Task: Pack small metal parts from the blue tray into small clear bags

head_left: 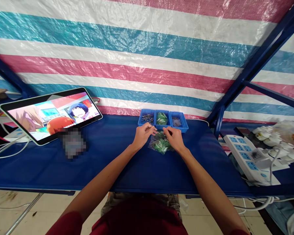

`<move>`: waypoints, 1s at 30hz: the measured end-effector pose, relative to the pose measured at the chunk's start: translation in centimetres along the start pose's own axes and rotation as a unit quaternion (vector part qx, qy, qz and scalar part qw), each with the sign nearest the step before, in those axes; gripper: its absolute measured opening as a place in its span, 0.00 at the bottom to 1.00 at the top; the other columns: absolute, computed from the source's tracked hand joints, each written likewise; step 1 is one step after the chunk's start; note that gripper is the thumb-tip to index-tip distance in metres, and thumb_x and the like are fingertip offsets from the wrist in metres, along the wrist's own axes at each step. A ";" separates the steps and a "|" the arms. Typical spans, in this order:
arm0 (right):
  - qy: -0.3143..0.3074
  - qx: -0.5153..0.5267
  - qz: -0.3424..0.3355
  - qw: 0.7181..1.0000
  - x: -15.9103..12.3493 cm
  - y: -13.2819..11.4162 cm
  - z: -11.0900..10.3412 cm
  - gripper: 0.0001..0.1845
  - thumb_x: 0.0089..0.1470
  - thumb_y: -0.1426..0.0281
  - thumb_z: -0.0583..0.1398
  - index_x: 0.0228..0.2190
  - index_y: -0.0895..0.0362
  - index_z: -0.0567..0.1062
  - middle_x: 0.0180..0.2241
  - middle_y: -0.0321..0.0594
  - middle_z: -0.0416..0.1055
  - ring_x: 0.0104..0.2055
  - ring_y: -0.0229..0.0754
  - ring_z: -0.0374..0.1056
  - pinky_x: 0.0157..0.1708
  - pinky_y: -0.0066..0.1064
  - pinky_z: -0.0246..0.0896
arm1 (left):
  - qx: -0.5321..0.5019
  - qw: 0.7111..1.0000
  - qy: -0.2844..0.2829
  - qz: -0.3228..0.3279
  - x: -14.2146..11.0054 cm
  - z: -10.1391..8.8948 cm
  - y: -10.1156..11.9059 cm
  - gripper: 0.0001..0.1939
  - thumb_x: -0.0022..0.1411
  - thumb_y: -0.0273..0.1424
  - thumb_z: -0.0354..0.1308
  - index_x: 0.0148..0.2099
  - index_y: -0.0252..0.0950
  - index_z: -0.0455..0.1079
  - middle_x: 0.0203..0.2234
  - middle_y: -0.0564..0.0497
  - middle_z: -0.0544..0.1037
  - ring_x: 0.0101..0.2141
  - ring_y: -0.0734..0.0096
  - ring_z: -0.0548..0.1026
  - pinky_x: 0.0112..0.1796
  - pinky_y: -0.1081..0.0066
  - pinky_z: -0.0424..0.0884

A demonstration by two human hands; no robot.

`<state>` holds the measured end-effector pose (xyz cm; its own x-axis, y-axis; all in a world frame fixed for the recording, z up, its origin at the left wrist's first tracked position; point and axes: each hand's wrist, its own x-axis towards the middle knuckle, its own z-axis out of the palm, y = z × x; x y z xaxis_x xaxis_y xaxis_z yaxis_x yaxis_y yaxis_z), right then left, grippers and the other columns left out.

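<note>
My left hand is closed in a pinch just in front of the blue bins; what is between its fingertips is too small to name. Facing it, my right hand also has its fingers pinched, on something I cannot make out. Below and between them lies a pile of clear plastic bags with green pieces and dark screw-like pins. Behind the hands stand three joined blue bins: the left bin with metal screw-like pins, the middle bin with green pieces, the right bin with small clear items.
A tablet playing a cartoon leans at the left of the blue table, a blurred-out object before it. At the right are a white power strip and white plugs. Striped sheeting hangs behind.
</note>
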<state>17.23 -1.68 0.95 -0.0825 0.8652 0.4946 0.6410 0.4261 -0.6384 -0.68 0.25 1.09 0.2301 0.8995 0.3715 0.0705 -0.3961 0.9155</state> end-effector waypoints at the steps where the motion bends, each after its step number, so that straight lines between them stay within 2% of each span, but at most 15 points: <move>1: -0.001 -0.002 -0.001 1.000 0.0 0.0 0.0 0.26 0.62 0.55 0.49 0.19 0.56 0.68 0.16 0.34 0.61 0.20 0.36 0.56 0.24 0.29 0.49 | -0.011 1.000 0.001 -0.006 0.1 0.0 0.0 0.18 0.62 0.44 0.55 0.31 0.34 0.63 0.29 0.49 0.77 0.27 0.69 0.78 0.31 0.68 0.77; 7: -0.010 -0.013 -0.010 1.000 0.0 0.2 0.1 0.25 0.62 0.56 0.50 0.20 0.56 0.69 0.17 0.34 0.62 0.20 0.36 0.57 0.25 0.29 0.50 | -0.018 1.000 -0.006 0.001 0.6 -0.2 -0.2 0.17 0.65 0.45 0.50 0.35 0.35 0.62 0.22 0.55 0.70 0.23 0.75 0.73 0.29 0.73 0.73; 12: -0.002 -0.011 -0.008 1.000 0.0 0.2 0.1 0.25 0.62 0.56 0.50 0.19 0.56 0.68 0.16 0.33 0.60 0.20 0.36 0.56 0.25 0.29 0.50 | 0.026 0.997 -0.069 -0.028 0.7 -0.5 -0.8 0.20 0.66 0.46 0.47 0.42 0.35 0.68 0.19 0.56 0.68 0.20 0.76 0.69 0.25 0.76 0.68; 14: 0.001 -0.010 -0.007 1.000 0.0 0.2 0.1 0.25 0.62 0.56 0.50 0.19 0.56 0.68 0.16 0.33 0.61 0.20 0.36 0.56 0.25 0.29 0.50 | 0.037 0.995 -0.087 -0.038 0.7 -0.6 -1.0 0.21 0.66 0.47 0.47 0.44 0.34 0.70 0.18 0.56 0.67 0.18 0.77 0.66 0.23 0.76 0.65; 17: 0.007 -0.006 -0.010 1.000 0.0 0.2 0.1 0.24 0.62 0.57 0.50 0.20 0.56 0.69 0.16 0.34 0.62 0.20 0.36 0.57 0.25 0.29 0.50 | 0.043 0.995 -0.081 -0.029 0.7 -0.6 -1.1 0.20 0.64 0.46 0.51 0.43 0.34 0.72 0.17 0.57 0.64 0.18 0.78 0.63 0.22 0.76 0.61; 20: 0.017 0.009 -0.011 1.000 0.0 0.1 0.0 0.21 0.61 0.59 0.52 0.23 0.56 0.73 0.18 0.35 0.65 0.21 0.37 0.59 0.26 0.29 0.52 | 0.021 0.997 -0.067 -0.030 0.8 -0.6 -1.2 0.19 0.61 0.44 0.56 0.45 0.35 0.70 0.19 0.57 0.64 0.19 0.79 0.62 0.21 0.77 0.59; 26: -0.004 0.045 -0.026 0.999 -0.1 0.0 0.1 0.14 0.58 0.62 0.56 0.38 0.56 0.78 0.29 0.40 0.75 0.26 0.39 0.65 0.29 0.30 0.59 | -0.012 0.991 -0.116 -0.061 0.7 -0.7 -0.8 0.21 0.60 0.45 0.57 0.50 0.38 0.62 0.19 0.59 0.63 0.19 0.79 0.61 0.21 0.78 0.58; 30: -0.050 0.049 -0.062 0.996 -0.3 -0.1 0.2 0.13 0.59 0.63 0.56 0.36 0.55 0.79 0.27 0.40 0.73 0.27 0.39 0.65 0.30 0.30 0.59 | -0.026 0.989 -0.124 -0.075 0.6 -0.7 -0.5 0.23 0.58 0.45 0.58 0.51 0.38 0.61 0.17 0.61 0.62 0.18 0.80 0.61 0.21 0.78 0.57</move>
<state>17.03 -1.88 0.74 -0.2357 0.8243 0.5148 0.5434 0.5510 -0.6334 -1.30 1.10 0.93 0.4529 0.8719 0.1864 0.0744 -0.2453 0.9666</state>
